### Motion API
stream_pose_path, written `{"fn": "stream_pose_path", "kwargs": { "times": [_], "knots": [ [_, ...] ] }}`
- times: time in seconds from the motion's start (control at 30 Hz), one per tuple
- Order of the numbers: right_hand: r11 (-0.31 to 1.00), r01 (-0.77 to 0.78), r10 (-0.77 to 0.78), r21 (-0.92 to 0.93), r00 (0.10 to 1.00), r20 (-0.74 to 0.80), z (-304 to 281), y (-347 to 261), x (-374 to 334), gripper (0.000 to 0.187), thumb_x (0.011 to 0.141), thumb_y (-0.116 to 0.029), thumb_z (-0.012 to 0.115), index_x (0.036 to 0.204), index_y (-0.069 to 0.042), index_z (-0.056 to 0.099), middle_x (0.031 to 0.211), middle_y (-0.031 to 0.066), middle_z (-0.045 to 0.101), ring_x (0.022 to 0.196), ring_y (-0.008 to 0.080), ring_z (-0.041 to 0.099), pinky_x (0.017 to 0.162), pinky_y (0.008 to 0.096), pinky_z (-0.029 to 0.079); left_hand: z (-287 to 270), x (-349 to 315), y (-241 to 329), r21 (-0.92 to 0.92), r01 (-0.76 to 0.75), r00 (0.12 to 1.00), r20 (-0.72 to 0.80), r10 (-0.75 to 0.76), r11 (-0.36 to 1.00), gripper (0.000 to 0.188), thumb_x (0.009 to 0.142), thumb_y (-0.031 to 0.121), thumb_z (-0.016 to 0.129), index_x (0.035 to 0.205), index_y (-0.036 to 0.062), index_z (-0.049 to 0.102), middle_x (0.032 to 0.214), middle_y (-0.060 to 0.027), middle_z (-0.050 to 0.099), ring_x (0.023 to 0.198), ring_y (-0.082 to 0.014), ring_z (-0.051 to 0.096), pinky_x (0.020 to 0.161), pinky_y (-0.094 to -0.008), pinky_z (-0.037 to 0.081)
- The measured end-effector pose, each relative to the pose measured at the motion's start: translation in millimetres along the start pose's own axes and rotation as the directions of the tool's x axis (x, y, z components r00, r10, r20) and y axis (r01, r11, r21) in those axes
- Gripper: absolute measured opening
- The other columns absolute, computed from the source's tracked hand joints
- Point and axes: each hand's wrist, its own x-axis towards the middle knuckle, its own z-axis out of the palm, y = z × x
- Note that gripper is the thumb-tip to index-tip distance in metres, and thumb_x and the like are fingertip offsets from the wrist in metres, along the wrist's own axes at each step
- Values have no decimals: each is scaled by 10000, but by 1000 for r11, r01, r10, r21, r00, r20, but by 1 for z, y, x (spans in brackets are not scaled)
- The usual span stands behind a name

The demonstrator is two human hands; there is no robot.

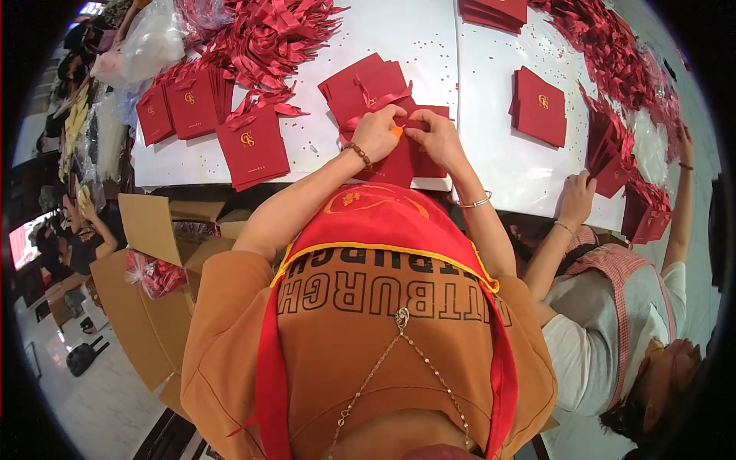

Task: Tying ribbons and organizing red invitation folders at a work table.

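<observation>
Over the near edge of the white table, my left hand [374,136] and my right hand [438,139] are close together, fingers pinched at a small red paper bag [392,167]. A spot of orange shows at my left thumb. Whether a ribbon end is between the fingertips is hidden. Just beyond my hands lies a fanned stack of red bags [359,80], with a red ribbon [392,98] looped across it. To the left, another stack of red bags [253,149] with ribbon handles rests at the table edge.
More red bags [193,103] and a heap of red ribbons [264,38] cover the far left. At right are a bag stack [539,107], further ribbons [606,42] and a co-worker's hand [576,201] near bags. Below left stands an open cardboard box [142,307]. Small red scraps dot the white table [491,84].
</observation>
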Motion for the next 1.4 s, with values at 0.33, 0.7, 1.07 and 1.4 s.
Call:
{"fn": "stream_pose_path", "kwargs": {
  "times": [0.33, 0.7, 1.07, 1.4],
  "knots": [
    [979, -78, 57, 189, 992, 113, -5, -5, -4, 146, 811, -83, 610, 940, -20, 589, 755, 6, 572, 642, 70, 517, 551, 230, 460, -9, 2, 2, -141, 150, 982, 139, -131, 979, 269, 760, 6, 509, 1025, -3, 552, 617, -54, 600, 548, -112, 569, 508, -245, 447],
    [984, 148, -151, -97, 988, -26, 4, -11, -7, 166, 751, -80, 621, 893, -2, 588, 807, 172, 615, 774, 331, 591, 695, 376, 467, 5, -2, -8, -206, 132, 991, 36, -127, 970, 179, 763, 3, 505, 931, -12, 568, 607, -52, 594, 512, -101, 542, 475, -240, 429],
    [925, 322, -327, -203, 945, 11, 5, -7, -19, 186, 749, -46, 587, 933, -15, 582, 866, 167, 576, 818, 355, 560, 696, 410, 453, 2, -12, 6, -344, 238, 971, 69, -228, 908, 164, 778, 23, 536, 942, 15, 548, 640, -76, 609, 534, -142, 566, 482, -267, 436],
    [823, 492, -521, -283, 853, -32, 17, -10, -16, 179, 755, -10, 543, 932, -23, 567, 810, 156, 539, 751, 343, 547, 636, 415, 449, -59, 42, 10, 368, -86, 867, 485, -113, 926, 279, 797, 323, 527, 845, 91, 675, 737, -115, 641, 686, -257, 615, 612, -391, 453]
  ]
}}
